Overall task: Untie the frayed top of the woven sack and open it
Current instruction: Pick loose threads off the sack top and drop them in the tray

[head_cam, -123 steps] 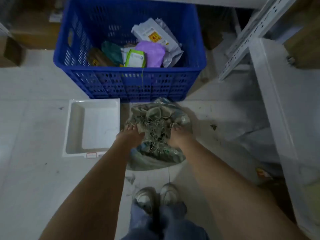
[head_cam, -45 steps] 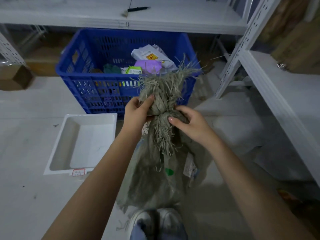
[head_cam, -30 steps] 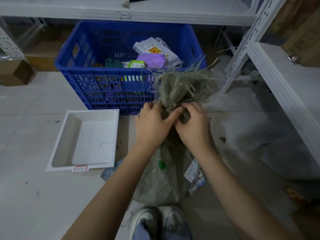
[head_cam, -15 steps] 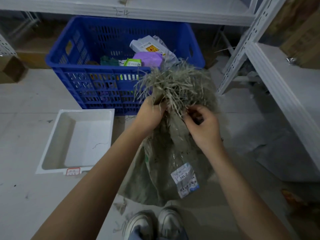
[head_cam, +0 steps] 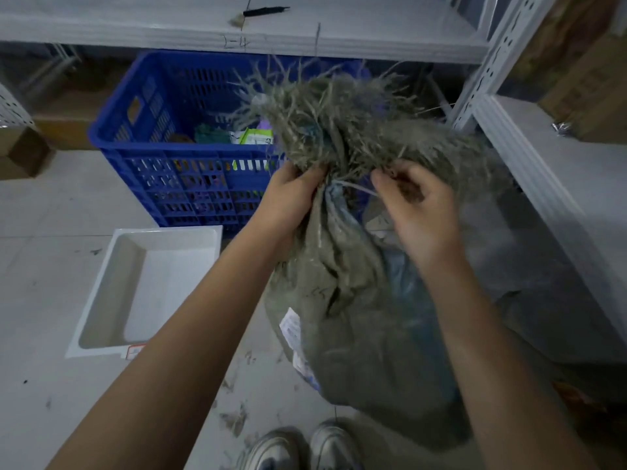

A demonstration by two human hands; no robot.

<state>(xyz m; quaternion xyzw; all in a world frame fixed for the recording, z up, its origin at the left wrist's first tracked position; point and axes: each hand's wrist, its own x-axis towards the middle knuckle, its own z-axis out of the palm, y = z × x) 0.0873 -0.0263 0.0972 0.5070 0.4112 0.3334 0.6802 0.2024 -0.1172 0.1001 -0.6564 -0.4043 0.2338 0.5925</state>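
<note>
A grey-green woven sack (head_cam: 369,340) hangs lifted off the floor in front of me, its frayed top (head_cam: 342,120) spreading in loose strands above a bunched neck. My left hand (head_cam: 291,195) grips the neck from the left. My right hand (head_cam: 417,205) is on the right side of the neck, its fingertips pinching a thin pale strand (head_cam: 356,188) that runs out from the tie. A white label (head_cam: 290,329) is stuck on the sack's lower left side.
A blue plastic crate (head_cam: 163,140) with several packets stands behind the sack. A white tray (head_cam: 149,286) lies on the floor to the left. White metal shelving (head_cam: 529,144) stands on the right and a shelf (head_cam: 203,25) runs across the back. My shoes (head_cam: 305,449) are below.
The sack was picked up off the floor and held upright. Both hands worked at its tied neck; the right hand now draws a thin strand out to the right.
</note>
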